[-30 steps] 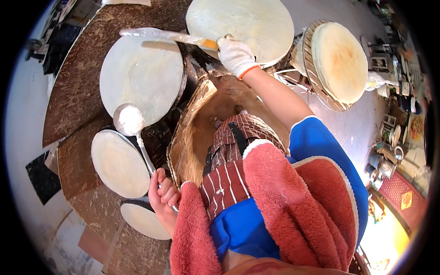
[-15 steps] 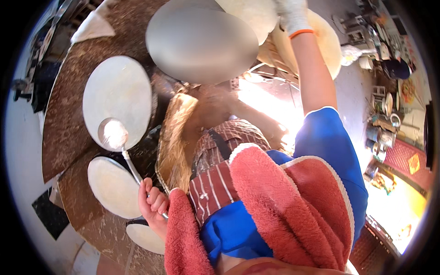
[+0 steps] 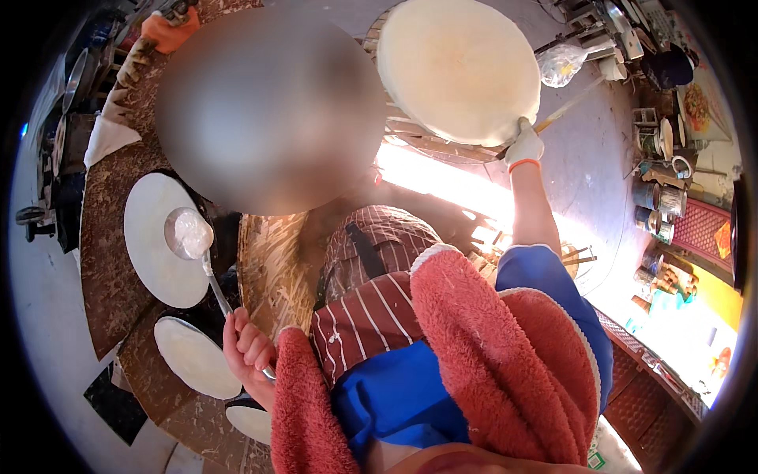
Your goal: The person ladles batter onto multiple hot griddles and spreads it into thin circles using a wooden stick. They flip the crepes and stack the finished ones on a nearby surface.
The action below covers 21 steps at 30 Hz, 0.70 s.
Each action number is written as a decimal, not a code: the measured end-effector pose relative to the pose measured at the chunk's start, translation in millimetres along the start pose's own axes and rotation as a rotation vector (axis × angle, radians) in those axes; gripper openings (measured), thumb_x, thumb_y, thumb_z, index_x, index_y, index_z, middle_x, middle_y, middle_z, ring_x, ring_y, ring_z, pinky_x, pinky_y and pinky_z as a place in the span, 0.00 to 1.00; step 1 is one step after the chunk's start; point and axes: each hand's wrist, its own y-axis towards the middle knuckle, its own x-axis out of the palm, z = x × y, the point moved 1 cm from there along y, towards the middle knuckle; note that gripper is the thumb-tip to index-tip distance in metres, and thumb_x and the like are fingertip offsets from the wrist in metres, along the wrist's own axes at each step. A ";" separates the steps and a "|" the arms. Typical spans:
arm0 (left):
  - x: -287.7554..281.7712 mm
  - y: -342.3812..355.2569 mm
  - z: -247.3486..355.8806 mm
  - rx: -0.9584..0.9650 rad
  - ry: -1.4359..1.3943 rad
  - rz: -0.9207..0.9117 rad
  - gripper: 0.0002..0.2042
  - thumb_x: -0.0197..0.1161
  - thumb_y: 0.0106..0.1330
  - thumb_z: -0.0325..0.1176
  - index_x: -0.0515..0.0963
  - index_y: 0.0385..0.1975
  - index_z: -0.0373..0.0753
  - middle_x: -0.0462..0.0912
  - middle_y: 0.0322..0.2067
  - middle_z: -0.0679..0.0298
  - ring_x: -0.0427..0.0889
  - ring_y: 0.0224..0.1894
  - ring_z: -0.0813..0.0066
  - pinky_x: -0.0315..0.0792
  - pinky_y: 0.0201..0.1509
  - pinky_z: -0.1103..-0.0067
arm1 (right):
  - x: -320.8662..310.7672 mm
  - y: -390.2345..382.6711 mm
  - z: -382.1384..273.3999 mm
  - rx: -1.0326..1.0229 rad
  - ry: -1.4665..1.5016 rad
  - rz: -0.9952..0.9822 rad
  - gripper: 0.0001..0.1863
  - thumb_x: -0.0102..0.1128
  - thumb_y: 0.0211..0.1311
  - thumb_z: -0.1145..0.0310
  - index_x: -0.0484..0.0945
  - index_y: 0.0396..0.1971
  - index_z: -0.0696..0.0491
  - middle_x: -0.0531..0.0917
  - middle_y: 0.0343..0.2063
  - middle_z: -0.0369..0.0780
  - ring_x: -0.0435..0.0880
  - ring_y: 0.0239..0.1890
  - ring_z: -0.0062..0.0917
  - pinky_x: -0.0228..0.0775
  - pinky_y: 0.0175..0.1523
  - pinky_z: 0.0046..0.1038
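- While my left hand [image 3: 246, 347] is closed around the handle of a metal ladle [image 3: 189, 234], its bowl, loaded with pale batter, hovers over the large white round sheet [image 3: 154, 237] on the left side of the curved tabletop [image 3: 106, 276].
- My right hand [image 3: 524, 147], in a white glove with an orange cuff, is stretched far forward, its grip shut on a thin stick [image 3: 564, 107] at the near edge of a big cream-coloured round sheet [image 3: 458, 69] lying on a woven frame [image 3: 418, 136].
- As I judge it, that cream sheet is already laid out, while the batter in the ladle is not yet poured.
- Two smaller white rounds [image 3: 196, 357] sit nearer me on the tabletop, below the ladle.
- A red-and-white striped apron [image 3: 371, 316], blue sleeve and pink towel fill the lower middle.
- Cans and jars [image 3: 659, 201] crowd the far right, well apart from both hands.
- A large blurred patch covers the upper middle; I cannot tell what lies there.
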 end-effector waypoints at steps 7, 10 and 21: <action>21.2 16.9 -50.7 0.084 -0.087 0.080 0.12 0.36 0.73 0.38 0.59 0.28 0.41 0.51 0.10 0.75 0.50 0.08 0.88 0.50 0.08 0.87 | 5.2 -3.5 -17.4 0.140 -0.156 0.048 0.19 0.60 0.50 0.72 0.73 0.42 0.63 0.78 0.34 0.43 0.78 0.28 0.30 0.72 0.30 0.30; 2.9 14.9 -48.6 0.009 -0.091 0.015 0.12 0.36 0.73 0.38 0.59 0.28 0.41 0.51 0.10 0.75 0.50 0.08 0.88 0.50 0.07 0.87 | 2.1 9.2 -12.7 0.131 -0.217 -0.003 0.20 0.60 0.51 0.70 0.73 0.44 0.62 0.78 0.34 0.42 0.77 0.30 0.29 0.71 0.31 0.29; -106.2 -40.5 -89.5 0.302 -0.623 -0.282 0.12 0.34 0.73 0.40 0.59 0.29 0.42 0.54 0.09 0.74 0.54 0.06 0.85 0.54 0.07 0.84 | 107.2 -104.5 -45.0 -0.729 -1.207 -0.513 0.23 0.44 0.63 0.51 0.75 0.40 0.56 0.79 0.31 0.36 0.75 0.34 0.24 0.68 0.40 0.27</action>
